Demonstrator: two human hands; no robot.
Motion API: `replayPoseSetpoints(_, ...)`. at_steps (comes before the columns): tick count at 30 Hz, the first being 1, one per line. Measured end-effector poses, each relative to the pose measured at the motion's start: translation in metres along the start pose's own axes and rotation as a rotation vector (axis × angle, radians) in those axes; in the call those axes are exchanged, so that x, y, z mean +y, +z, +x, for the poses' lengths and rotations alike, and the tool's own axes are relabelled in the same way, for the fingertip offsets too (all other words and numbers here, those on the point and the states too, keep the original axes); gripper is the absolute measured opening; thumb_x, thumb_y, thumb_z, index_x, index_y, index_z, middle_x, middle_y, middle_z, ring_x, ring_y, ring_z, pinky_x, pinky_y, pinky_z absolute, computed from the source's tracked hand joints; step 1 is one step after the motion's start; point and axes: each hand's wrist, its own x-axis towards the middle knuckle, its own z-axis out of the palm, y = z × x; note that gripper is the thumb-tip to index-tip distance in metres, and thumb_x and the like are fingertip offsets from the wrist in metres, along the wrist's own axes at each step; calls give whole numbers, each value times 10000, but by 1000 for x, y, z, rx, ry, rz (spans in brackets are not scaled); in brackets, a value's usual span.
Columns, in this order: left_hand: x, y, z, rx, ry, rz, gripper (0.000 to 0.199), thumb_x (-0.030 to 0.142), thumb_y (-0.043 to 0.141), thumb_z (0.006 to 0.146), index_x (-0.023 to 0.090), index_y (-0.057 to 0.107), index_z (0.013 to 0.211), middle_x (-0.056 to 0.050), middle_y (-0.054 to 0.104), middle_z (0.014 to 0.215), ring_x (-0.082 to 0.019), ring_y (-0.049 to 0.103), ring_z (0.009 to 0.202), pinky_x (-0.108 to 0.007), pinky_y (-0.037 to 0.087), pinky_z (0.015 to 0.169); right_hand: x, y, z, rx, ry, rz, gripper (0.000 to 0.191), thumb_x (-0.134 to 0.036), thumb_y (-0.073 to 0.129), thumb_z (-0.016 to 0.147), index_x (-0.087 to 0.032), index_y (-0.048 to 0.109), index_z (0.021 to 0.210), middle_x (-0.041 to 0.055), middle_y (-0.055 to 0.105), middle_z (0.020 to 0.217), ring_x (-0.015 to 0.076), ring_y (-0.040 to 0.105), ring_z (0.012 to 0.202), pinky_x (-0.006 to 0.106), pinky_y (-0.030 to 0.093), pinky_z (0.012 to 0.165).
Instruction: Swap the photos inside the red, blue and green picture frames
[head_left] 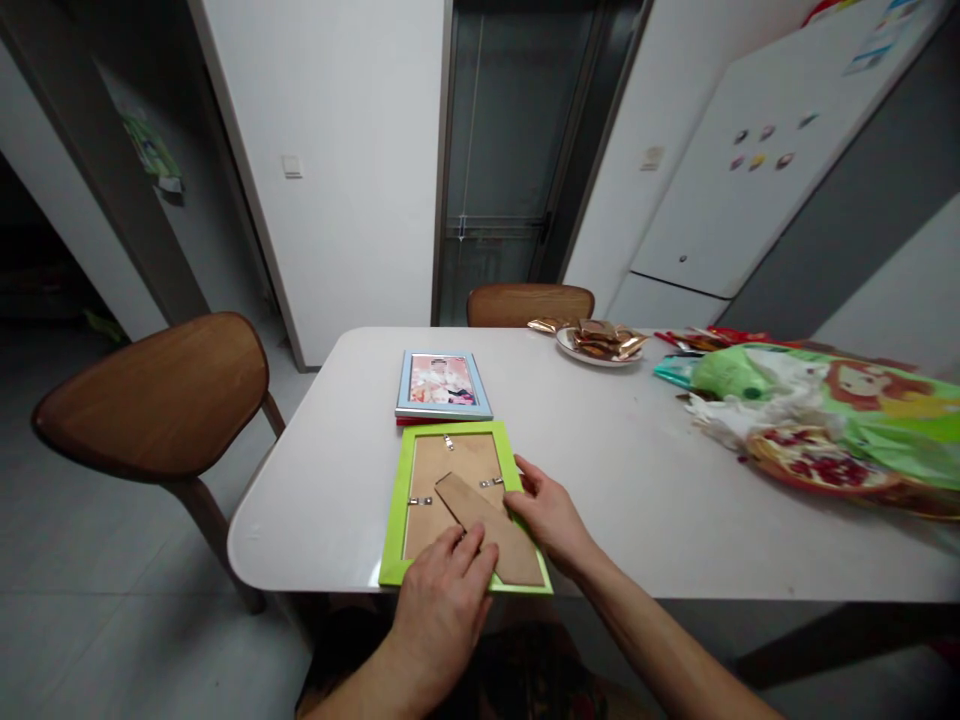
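Note:
A green picture frame (399, 500) lies face down at the table's near edge. Its brown backing board (459, 458) and slanted stand leg (491, 520) face up, with small metal clips on the sides that show. My left hand (442, 605) rests over the frame's lower border, its fingers lying on the board beside the leg; the fingertips hide that part. At the right border, my right hand (551, 510) holds the frame between thumb and fingers. Just beyond is a light blue picture frame (405, 385) with a photo facing up, on top of something red.
The white table (600, 480) carries a plate (581, 355) of wrapped snacks at the back. To the right are a green plastic bag (900, 400) and opened pomegranate pieces (814, 455). Wooden chairs stand at the left (157, 395) and far side (532, 303).

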Motion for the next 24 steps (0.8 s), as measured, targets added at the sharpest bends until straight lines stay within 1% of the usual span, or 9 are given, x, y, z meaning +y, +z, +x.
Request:
replayPoseSetpoints(3, -13, -1, -2, -23, 6, -12, 422, 165, 543, 701, 183, 481, 1118, -90, 496, 1204, -257, 473, 1074, -413, 423, 882, 11, -2, 11, 77, -120, -415, 561, -159, 485, 592, -111, 458, 1151, 73, 612, 923, 172, 569, 789, 305, 436, 755)
replayPoseSetpoints(5, -25, -6, -5, -27, -31, -8, 447, 207, 581, 684, 171, 478, 1117, -114, 490, 1205, -265, 459, 1089, -438, 390, 907, 15, -3, 15, 121, -213, -645, 533, -168, 485, 597, -114, 489, 1127, 85, 587, 949, 176, 545, 816, 312, 414, 785)
replayPoseSetpoints(8, -45, -11, -11, -26, -105, -7, 497, 288, 628, 651, 165, 477, 1108, -141, 470, 1217, -287, 423, 1122, -500, 321, 939, 17, -3, 16, 99, -300, -848, 498, -181, 479, 621, -117, 507, 1114, 93, 554, 947, 177, 514, 855, 299, 393, 813)
replayPoseSetpoints(10, -55, -11, -15, -29, -99, -44, 497, 320, 622, 660, 166, 469, 1107, -144, 457, 1229, -278, 395, 1147, -508, 294, 952, 17, -3, 16, 71, -323, -926, 459, -190, 479, 637, -119, 532, 1087, 104, 535, 981, 187, 496, 903, 303, 373, 847)
replayPoseSetpoints(12, -62, -9, -19, -24, -82, -100, 458, 320, 600, 684, 162, 468, 1093, -145, 450, 1235, -260, 372, 1167, -493, 283, 965, 16, -2, 16, 58, -349, -986, 420, -183, 482, 642, -121, 562, 1050, 123, 498, 1070, 207, 461, 987, 317, 339, 891)
replayPoseSetpoints(15, -66, -8, -20, -13, -85, -182, 321, 305, 585, 701, 173, 508, 982, -135, 455, 1233, -243, 352, 1183, -476, 270, 979, 13, 0, 19, 34, -380, -1040, 361, -166, 472, 667, -135, 595, 1005, 128, 466, 1137, 214, 436, 1040, 322, 322, 908)
replayPoseSetpoints(19, -66, -13, -17, -64, -98, -249, 160, 280, 584, 700, 189, 522, 816, -114, 473, 1221, -240, 351, 1185, -473, 264, 983, 9, 4, 26, 40, -377, -1058, 256, -195, 458, 721, -162, 644, 894, 109, 528, 989, 184, 501, 903, 285, 380, 809)
replayPoseSetpoints(22, -65, -17, -16, -88, -103, -259, 152, 264, 589, 694, 188, 513, 800, -114, 472, 1222, -240, 347, 1187, -476, 253, 988, 9, 6, 30, 73, -375, -1072, 226, -222, 453, 742, -189, 651, 846, 78, 524, 866, 156, 517, 772, 250, 401, 703)
replayPoseSetpoints(24, -65, -18, -16, -92, -105, -262, 148, 259, 590, 693, 187, 509, 795, -117, 472, 1221, -239, 343, 1190, -471, 256, 988, 10, 6, 32, 90, -373, -1093, 225, -239, 447, 752, -209, 645, 857, 63, 513, 840, 146, 514, 722, 245, 399, 654)
